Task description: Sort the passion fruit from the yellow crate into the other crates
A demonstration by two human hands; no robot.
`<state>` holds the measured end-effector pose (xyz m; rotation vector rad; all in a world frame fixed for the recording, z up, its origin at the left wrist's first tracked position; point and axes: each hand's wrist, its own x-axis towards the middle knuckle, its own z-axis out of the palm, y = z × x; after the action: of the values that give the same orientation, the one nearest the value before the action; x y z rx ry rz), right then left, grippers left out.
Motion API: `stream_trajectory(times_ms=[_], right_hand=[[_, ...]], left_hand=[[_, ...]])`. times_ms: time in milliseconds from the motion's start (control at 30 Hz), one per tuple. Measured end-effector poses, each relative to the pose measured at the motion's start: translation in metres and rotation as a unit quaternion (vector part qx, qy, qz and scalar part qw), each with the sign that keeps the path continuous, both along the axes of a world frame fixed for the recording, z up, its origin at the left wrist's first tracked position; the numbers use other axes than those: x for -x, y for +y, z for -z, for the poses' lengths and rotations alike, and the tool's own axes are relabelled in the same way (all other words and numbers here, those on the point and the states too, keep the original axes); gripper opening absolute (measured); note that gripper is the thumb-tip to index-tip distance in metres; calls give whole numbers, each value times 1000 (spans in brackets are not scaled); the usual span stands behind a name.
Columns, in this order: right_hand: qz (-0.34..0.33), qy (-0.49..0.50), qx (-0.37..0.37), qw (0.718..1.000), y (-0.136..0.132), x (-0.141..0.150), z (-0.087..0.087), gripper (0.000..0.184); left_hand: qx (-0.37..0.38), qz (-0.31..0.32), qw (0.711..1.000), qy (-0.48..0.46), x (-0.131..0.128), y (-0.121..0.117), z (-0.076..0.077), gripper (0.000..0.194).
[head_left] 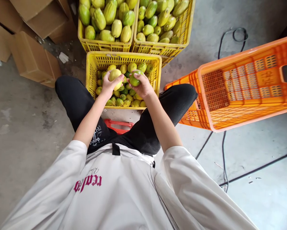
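Two fruits in hand, both above the landmark, a small yellow crate [133, 59] on the floor [26, 143] between my knees. Item: one yellow fruit [115, 76], over the middle of that crate, in my left hand [109, 85]; fingers part-closed to the fruit's width, thumb laid across it. Item: one green fruit [135, 80], over the crate just right of the first, in my right hand [143, 84]; fingers curled round it, thumb on the upper side, the fingertips beneath partly hidden. The two fruits are near each other, apart. Item: a quantity of loose fruit [124, 97], green to yellow, inside the crate, well below its rim. Item: two more yellow crates just beyond it, side by side, the left one [106, 46] and the right one [157, 48], both heaped with larger green-yellow fruit. Item: one orange crate [265, 78], slatted, to its right, seemingly uppermost of a stack. Item: several cardboard boxes [33, 54], to its left and beyond. Item: one white scrap [63, 57], to its left, near the boxes. Item: one red plastic piece [120, 123], on its near side, partly covered by my legs. Item: black cable [224, 153], well to its right, along the floor.
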<state>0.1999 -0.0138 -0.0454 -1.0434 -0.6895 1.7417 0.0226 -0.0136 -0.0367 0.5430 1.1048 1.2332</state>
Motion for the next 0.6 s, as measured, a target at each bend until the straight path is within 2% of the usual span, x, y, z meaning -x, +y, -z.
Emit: stream_trajectory(times_ms=[133,300,467,600], right_hand=[[-10,17,8,1000,-1,0,-7,58],[-18,6,34,999,0,1,-5,50],[-14,30,30,999,4,0,2,47],[-12,56,10,998,4,1,0,47]], left_hand=[[7,-9,1000,-6,-1,3,1,40],[36,14,999,-14,5,8,-8,17],[32,26,998,-48,7,6,-17,12],[39,31,998,-37,7,5,-16,15]])
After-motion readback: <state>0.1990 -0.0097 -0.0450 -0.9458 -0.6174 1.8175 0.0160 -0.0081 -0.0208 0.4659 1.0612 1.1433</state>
